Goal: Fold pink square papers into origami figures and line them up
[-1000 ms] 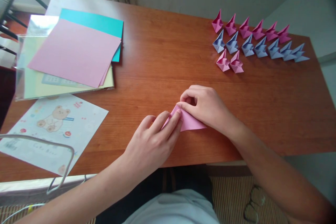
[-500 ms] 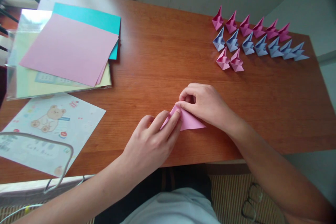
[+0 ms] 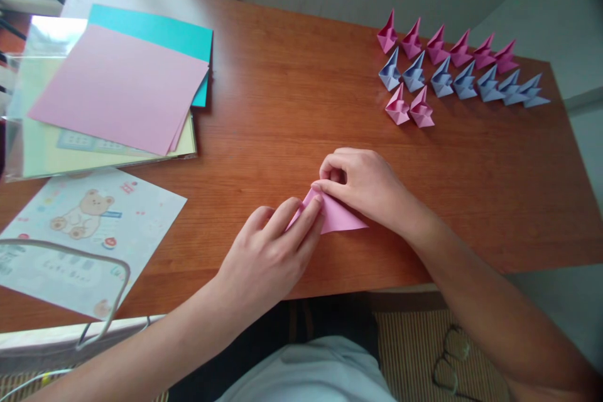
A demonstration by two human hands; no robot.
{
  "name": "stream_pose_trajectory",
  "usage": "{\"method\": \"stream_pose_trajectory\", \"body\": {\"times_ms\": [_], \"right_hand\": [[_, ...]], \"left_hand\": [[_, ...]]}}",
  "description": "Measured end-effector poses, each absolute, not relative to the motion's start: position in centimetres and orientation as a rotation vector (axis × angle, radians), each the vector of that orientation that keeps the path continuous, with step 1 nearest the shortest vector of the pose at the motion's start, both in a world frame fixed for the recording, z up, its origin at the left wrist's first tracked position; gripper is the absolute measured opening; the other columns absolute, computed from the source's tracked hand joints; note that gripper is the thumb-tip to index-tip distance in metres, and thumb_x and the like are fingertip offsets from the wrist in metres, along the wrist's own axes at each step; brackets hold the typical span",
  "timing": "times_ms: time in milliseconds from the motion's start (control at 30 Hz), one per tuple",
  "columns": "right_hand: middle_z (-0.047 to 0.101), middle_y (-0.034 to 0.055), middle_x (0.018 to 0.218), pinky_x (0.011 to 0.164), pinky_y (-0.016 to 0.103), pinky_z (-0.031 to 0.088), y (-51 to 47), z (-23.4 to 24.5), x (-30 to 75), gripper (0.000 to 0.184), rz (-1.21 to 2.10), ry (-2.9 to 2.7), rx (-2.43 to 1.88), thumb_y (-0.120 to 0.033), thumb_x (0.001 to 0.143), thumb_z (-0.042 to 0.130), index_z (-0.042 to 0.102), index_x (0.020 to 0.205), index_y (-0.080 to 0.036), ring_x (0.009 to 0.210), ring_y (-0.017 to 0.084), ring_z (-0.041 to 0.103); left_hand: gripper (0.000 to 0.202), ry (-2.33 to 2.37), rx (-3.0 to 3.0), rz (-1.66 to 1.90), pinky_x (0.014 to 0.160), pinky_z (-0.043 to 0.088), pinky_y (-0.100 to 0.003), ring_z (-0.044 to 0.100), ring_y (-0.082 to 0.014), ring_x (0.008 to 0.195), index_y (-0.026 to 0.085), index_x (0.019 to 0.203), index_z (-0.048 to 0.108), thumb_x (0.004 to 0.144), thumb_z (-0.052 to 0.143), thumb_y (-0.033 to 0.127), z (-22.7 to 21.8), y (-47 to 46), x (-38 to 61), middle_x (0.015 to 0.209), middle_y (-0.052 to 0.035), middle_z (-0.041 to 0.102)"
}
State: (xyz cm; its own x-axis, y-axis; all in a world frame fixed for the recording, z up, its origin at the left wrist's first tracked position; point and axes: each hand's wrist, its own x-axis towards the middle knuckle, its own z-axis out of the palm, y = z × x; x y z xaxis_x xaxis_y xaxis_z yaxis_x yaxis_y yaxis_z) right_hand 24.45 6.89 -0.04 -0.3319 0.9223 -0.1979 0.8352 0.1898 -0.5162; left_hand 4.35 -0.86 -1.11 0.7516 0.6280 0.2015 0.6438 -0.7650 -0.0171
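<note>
A piece of pink paper (image 3: 340, 217), folded into a triangle, lies near the table's front edge with its point away from me. My left hand (image 3: 276, 242) holds its left part down, fingers bent over it and fingertips pressing close to the middle; the thumb is hidden. At the top point, my right hand (image 3: 360, 179) pinches the paper between thumb and curled forefinger. Part of the triangle is covered by the left fingers.
Folded paper figures stand in rows at the back right: dark pink (image 3: 437, 47), blue (image 3: 441, 78) and light pink (image 3: 398, 107). At left lie pink sheets (image 3: 122, 88), a turquoise sheet (image 3: 155, 28) and a bear-printed sheet (image 3: 141, 207). Glasses (image 3: 445, 364) rest below the table (image 3: 264, 113).
The whole view has shifted slightly, so things appear a little further left. Both hands keep their places on the pink paper, with no clear change in its shape.
</note>
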Motion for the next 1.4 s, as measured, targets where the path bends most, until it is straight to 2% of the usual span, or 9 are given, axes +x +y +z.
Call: {"method": "stream_pose_trajectory", "body": {"times_ms": [1033,1400], "right_hand": [[0.069,-0.0016,0.076,0.063,0.028,0.035,7.39,0.19,24.56,0.013,0.869,-2.343,-1.679,-0.031,0.085,0.073,0.069,0.075,-0.022,0.070,0.014,0.058],[0.068,-0.0016,0.073,0.062,0.027,0.035,7.66,0.45,24.83,0.012,0.920,-2.364,-1.635,-0.025,0.083,0.072,0.067,0.073,-0.020,0.068,0.013,0.057]], "left_hand": [[0.038,-1.042,-2.870,-0.280,0.073,0.051,-0.037,0.062,-0.0247,0.112,0.012,0.128,0.068,0.098,0.044,0.011,-1.31,-0.91,4.32,0.144,-0.0098,0.061],[0.038,-1.043,-2.866,-0.301,0.073,0.051,-0.037,0.062,-0.0249,0.111,0.011,0.128,0.067,0.097,0.046,0.010,-1.35,-0.88,4.29,0.146,-0.0114,0.059]]}}
